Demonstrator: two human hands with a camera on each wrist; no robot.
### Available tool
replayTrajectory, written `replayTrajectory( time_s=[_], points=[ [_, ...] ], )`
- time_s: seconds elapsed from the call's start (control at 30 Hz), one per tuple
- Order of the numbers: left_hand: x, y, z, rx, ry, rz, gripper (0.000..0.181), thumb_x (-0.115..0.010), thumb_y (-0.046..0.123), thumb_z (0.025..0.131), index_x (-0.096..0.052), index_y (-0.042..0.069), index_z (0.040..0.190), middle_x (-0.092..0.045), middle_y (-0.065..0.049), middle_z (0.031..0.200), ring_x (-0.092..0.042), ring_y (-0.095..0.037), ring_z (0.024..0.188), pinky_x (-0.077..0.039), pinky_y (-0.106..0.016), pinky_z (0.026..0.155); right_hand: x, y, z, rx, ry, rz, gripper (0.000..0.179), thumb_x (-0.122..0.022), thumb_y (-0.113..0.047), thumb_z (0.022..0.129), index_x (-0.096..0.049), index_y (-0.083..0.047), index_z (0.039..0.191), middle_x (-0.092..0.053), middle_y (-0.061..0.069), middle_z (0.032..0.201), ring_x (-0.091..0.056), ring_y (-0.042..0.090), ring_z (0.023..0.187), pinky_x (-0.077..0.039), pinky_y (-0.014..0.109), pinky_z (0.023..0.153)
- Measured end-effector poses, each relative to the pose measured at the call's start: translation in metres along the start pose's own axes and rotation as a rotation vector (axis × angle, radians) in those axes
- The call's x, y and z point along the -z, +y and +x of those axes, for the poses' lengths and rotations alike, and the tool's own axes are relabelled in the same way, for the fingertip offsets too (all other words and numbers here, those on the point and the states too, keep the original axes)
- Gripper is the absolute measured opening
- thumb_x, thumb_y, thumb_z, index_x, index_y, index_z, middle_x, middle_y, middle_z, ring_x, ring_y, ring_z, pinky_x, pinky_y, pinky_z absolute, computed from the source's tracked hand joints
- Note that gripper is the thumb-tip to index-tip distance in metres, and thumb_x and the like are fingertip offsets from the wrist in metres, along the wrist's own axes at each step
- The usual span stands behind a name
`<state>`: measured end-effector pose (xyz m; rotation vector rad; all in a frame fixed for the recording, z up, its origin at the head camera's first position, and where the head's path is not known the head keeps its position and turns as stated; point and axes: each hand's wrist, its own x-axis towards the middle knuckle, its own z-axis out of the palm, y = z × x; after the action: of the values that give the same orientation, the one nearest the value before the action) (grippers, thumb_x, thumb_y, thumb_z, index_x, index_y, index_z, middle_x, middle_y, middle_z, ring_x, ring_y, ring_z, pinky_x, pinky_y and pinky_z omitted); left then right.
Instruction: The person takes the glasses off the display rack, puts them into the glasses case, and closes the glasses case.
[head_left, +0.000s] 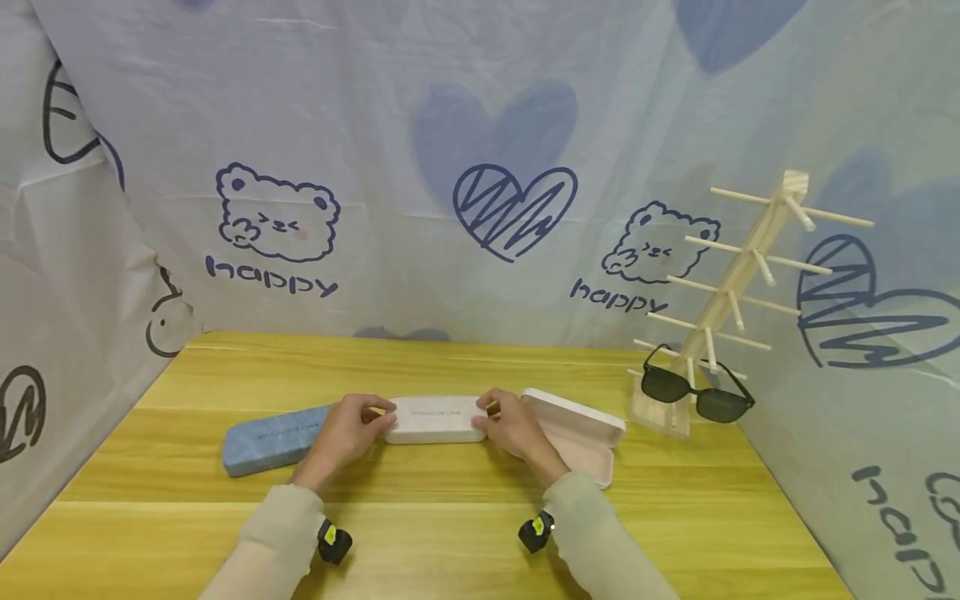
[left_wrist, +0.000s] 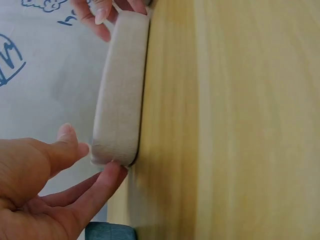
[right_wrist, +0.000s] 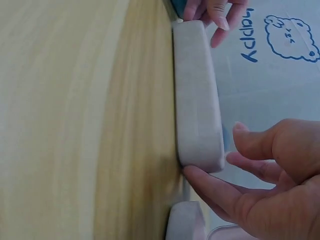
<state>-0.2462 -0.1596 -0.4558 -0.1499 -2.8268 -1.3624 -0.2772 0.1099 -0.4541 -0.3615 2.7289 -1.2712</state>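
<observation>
A closed white glasses case [head_left: 437,419] with small lettering on its lid lies on the wooden table between my hands. At its left end, fingertips of my left hand [head_left: 349,429] touch the lower edge. The left wrist view shows that thumb raised beside the case's corner. My right hand [head_left: 516,427] is at the opposite end. In the right wrist view, its straight fingers touch the white case [right_wrist: 197,100] low down, with the thumb apart from it. Behind the left hand is a blue glasses case [head_left: 273,440], partly hidden.
An open white glasses case [head_left: 581,450] lies beside my right hand. Back right, a wooden display stand [head_left: 731,287] with several pegs carries black sunglasses [head_left: 693,393] on a low peg. Behind the table [head_left: 450,533] hangs a printed cloth [head_left: 390,192].
</observation>
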Motion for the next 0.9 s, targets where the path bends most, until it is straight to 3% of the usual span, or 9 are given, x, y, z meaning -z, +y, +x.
replayTrajectory(
  time_s=[0.37,0.7,0.9],
  points=[
    [-0.003,-0.002,0.0,0.021,0.029,0.031,0.026,-0.072,0.011,0.097,-0.074,0.007,0.123,-0.076,-0.02,0.112,-0.073,-0.03,0.098,-0.061,-0.037,0.073,-0.007,-0.003,0.001,-0.024,0.019,-0.08,0.032,-0.074,-0.004,0.094,-0.063,-0.001,0.124,-0.069,0.023,0.123,-0.068,0.034,0.113,-0.059,0.045,0.094],
    [-0.002,0.003,0.0,0.013,0.023,0.061,0.026,-0.073,0.009,0.096,-0.075,0.006,0.121,-0.077,-0.018,0.109,-0.073,-0.029,0.096,-0.062,-0.04,0.074,-0.006,-0.005,-0.001,-0.035,0.013,-0.083,0.033,-0.073,-0.004,0.095,-0.062,0.0,0.125,-0.069,0.023,0.123,-0.068,0.034,0.113,-0.059,0.044,0.094],
    [0.0,0.01,0.002,-0.002,0.037,0.061,0.027,-0.07,0.006,0.097,-0.073,0.004,0.124,-0.073,-0.024,0.121,-0.07,-0.038,0.111,-0.061,-0.05,0.092,-0.002,-0.005,-0.003,-0.03,-0.013,-0.111,0.036,-0.072,-0.008,0.096,-0.062,-0.001,0.13,-0.068,0.024,0.127,-0.067,0.036,0.118,-0.058,0.046,0.098]
  ],
)
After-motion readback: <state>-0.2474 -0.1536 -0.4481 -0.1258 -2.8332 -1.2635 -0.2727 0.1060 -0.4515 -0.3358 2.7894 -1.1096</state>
